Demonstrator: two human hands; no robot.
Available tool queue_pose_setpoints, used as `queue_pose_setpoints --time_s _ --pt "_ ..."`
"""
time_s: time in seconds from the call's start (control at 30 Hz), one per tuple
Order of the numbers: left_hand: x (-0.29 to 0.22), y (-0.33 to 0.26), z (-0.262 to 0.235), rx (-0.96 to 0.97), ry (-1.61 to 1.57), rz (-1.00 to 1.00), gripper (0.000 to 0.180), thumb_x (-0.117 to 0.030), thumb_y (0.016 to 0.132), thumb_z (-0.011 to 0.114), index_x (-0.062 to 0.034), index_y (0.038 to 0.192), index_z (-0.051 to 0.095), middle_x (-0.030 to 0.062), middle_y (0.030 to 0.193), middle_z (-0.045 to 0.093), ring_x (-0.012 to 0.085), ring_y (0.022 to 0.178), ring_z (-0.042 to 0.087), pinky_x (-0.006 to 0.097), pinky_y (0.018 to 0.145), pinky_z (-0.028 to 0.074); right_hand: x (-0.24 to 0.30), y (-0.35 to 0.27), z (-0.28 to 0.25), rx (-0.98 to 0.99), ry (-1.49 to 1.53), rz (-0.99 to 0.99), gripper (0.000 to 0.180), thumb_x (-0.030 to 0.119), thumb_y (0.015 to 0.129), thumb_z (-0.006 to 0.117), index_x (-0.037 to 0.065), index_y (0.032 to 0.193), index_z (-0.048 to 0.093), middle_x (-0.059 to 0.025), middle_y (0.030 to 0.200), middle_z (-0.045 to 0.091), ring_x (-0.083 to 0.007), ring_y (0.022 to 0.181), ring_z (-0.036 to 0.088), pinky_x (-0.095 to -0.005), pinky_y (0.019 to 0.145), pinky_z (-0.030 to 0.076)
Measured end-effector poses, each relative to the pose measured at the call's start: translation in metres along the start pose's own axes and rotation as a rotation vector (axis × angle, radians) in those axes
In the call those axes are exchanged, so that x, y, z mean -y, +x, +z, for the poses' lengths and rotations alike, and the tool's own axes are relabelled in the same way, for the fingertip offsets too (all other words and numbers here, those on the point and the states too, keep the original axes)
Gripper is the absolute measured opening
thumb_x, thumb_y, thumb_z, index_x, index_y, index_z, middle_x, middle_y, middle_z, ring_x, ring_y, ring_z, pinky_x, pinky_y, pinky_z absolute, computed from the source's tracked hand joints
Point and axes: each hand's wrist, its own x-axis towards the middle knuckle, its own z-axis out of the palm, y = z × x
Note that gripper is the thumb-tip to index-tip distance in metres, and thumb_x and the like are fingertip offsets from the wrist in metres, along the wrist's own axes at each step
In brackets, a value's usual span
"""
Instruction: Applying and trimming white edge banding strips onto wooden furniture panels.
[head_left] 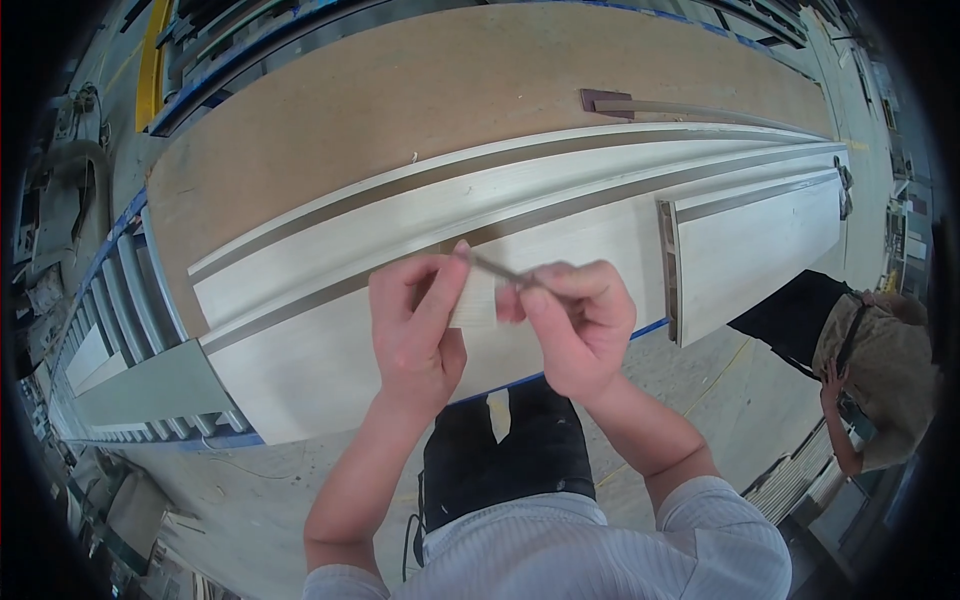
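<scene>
A thin, dark, flat strip sits pinched between both hands, held just above the near edge of the pale panels and slanting down from upper left to lower right. The left hand is raised with fingers upright and curled, its thumb and forefinger closed on the strip's upper end. The right hand is closed into a loose fist around the lower end, thumb pressed on top, knuckles turned toward the camera. A small pale block shows between the two hands; whether either hand grips it cannot be told. Both forearms rise from the lower edge, bare below short light striped sleeves. Under the hands lie long pale panels with dark grooves running along them, side by side on a brown board tabletop edged in blue. A shorter panel lies at the right end, its hollow end facing left. Left of the table stands a roller rack carrying a grey-green slab. The floor is grey concrete with a yellow line. At the right another person bends over in a tan top.
</scene>
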Motion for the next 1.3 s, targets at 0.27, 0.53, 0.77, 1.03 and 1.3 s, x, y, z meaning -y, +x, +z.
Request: queue_pose_setpoints --time_s 0.27,0.53,0.77,1.03,1.3 --pt "0.004 0.023 -0.036 0.17 0.239 0.037 0.06 0.009 0.064 0.06 -0.0095 0.119 0.073 0.0073 0.099 0.059 0.0274 0.09 0.053 0.037 0.079 0.045 0.012 0.025 -0.04 0.291 -0.42 -0.106 0.016 -0.012 0.091 0.062 -0.005 0.105 0.058 -0.0189 0.092 0.071 -0.0219 0.082 0.071 -0.031 0.073 0.058" --pt "0.002 0.036 -0.051 0.223 0.204 0.034 0.062 0.009 0.059 0.058 -0.0092 0.117 0.074 0.006 0.096 0.056 0.0257 0.085 0.05 0.037 0.077 0.042 0.024 0.045 -0.054 0.478 -0.598 -0.252 0.019 -0.013 0.084 0.068 -0.003 0.1 0.064 -0.0168 0.087 0.072 -0.0227 0.073 0.071 -0.0296 0.063 0.055" --pt "0.011 0.034 -0.05 0.203 0.202 -0.002 0.06 0.008 0.059 0.058 -0.0091 0.114 0.075 0.0068 0.096 0.055 0.0258 0.085 0.049 0.037 0.078 0.041 0.028 0.041 -0.053 0.639 -0.595 -0.365 0.019 -0.007 0.081 0.073 0.002 0.097 0.067 -0.0126 0.081 0.071 -0.0215 0.067 0.067 -0.0281 0.056 0.05" --pt "0.011 0.035 -0.045 0.236 0.163 -0.267 0.046 0.005 0.077 0.062 -0.0046 0.121 0.069 0.0131 0.098 0.058 0.0312 0.099 0.057 0.038 0.092 0.046 0.007 0.078 -0.058 0.122 -0.466 0.102 0.011 0.004 0.089 0.072 -0.002 0.09 0.063 -0.0126 0.08 0.072 -0.0149 0.07 0.068 -0.0269 0.065 0.054" --pt "-0.043 -0.006 -0.005 0.27 -0.379 -0.777 0.046 -0.031 0.108 0.047 0.0071 0.128 0.061 0.015 0.127 0.064 0.0239 0.125 0.055 0.038 0.106 0.042 -0.003 0.063 -0.096 0.156 -0.49 0.187 0.045 0.029 0.094 0.069 -0.001 0.127 0.061 -0.0118 0.104 0.071 -0.0189 0.096 0.067 -0.0348 0.083 0.054"
